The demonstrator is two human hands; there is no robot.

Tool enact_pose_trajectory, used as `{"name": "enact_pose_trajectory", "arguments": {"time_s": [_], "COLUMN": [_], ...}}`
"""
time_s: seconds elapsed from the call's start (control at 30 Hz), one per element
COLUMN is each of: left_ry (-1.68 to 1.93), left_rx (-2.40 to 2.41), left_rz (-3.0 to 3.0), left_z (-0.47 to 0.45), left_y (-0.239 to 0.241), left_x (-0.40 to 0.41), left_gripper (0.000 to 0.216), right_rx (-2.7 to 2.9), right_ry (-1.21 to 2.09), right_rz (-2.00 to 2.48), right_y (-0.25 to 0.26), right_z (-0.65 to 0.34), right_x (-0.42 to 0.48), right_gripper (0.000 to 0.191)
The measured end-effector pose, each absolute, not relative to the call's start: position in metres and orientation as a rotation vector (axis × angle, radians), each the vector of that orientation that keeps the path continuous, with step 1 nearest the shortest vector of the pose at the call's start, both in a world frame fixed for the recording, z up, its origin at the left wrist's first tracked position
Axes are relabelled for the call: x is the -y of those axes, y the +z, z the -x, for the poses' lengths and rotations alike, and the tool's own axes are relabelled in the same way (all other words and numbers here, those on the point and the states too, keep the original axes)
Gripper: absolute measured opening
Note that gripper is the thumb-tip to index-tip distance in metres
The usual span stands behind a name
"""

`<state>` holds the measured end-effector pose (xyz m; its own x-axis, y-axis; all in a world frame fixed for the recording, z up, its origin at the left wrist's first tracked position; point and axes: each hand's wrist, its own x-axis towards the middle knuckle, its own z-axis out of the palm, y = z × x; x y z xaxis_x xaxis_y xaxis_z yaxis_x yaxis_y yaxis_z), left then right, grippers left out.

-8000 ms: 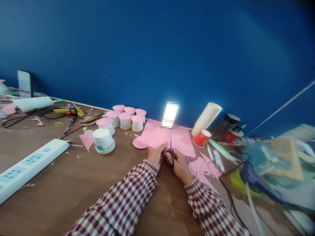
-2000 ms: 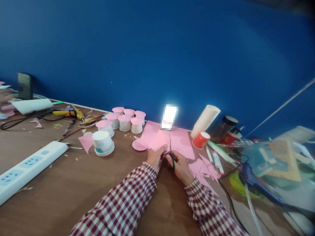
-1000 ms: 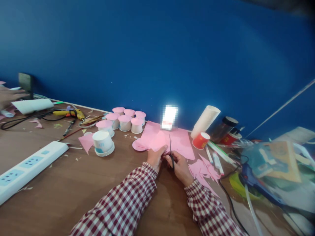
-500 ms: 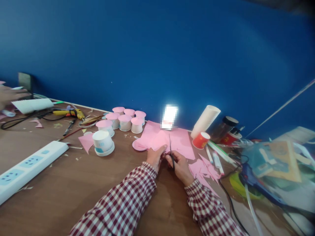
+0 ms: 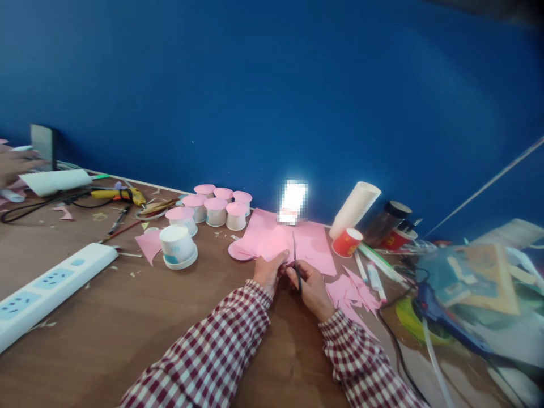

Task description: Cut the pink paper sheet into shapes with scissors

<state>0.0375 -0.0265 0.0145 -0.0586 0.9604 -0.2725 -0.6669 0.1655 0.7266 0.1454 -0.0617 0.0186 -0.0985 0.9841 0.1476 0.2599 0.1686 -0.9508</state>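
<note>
Pink paper (image 5: 274,241) is pinched in my left hand (image 5: 268,274), thumb on top, above a larger pink sheet (image 5: 317,241) lying against the wall. My right hand (image 5: 312,286) is closed round the dark handles of a pair of scissors (image 5: 295,258). The blades point away from me, close beside the left thumb and at the paper's edge. How far the blades are apart I cannot make out. A rounded pink paper piece (image 5: 238,251) lies left of the left hand, and pink offcuts (image 5: 351,294) are heaped right of the right hand.
Several pink-topped paper cups (image 5: 215,212) stand left, near a white tub (image 5: 177,247). A power strip (image 5: 55,289) and yellow glue gun (image 5: 127,195) lie farther left. Stacked cups (image 5: 356,208), a red cup (image 5: 347,242) and a blue glue gun (image 5: 450,323) are right. Another person's hand (image 5: 19,164) shows far left.
My hands, the scissors and the paper hold almost the same place. At the far left edge the other person's hand has shifted slightly left.
</note>
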Motion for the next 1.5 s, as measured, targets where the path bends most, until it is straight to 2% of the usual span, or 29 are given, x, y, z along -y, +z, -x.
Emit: {"name": "enact_pose_trajectory", "arguments": {"time_s": [1.5], "left_ry": [1.434], "left_rx": [-0.863], "left_rz": [-0.465], "left_z": [-0.0366], "left_y": [0.014], "left_x": [0.0245], "left_gripper": [0.028], "right_rx": [1.533], "right_ry": [1.028], "right_rz": [1.239], "right_y": [0.0142], "right_z": [-0.1458], "right_x": [0.0596], "right_gripper": [0.019]}}
